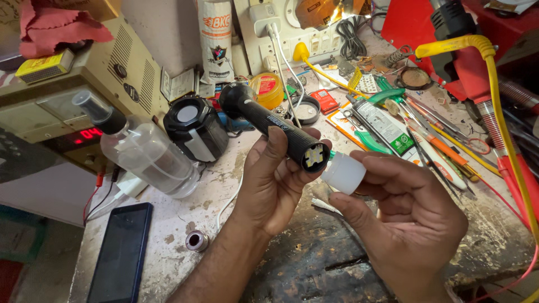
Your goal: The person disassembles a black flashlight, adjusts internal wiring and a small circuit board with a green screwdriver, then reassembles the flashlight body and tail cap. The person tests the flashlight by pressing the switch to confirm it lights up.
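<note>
My left hand (275, 179) grips a long black flashlight body (264, 120), its open end with a white LED board (314, 156) turned toward me. Right beside that end, my right hand (407, 216) holds a small white plastic bottle (343, 174) between thumb and fingers, its tip almost touching the LED board. Both hands hover over the worn bench top (314, 258).
A black reflector head (195, 128) and a clear spray bottle (143, 148) lie at left by a beige power unit (73, 90). A dark phone (120, 252) and small metal ring (197, 240) sit near the front. Screwdrivers, tweezers and a tube (384, 126) crowd the right; yellow cable (497, 101) hangs there.
</note>
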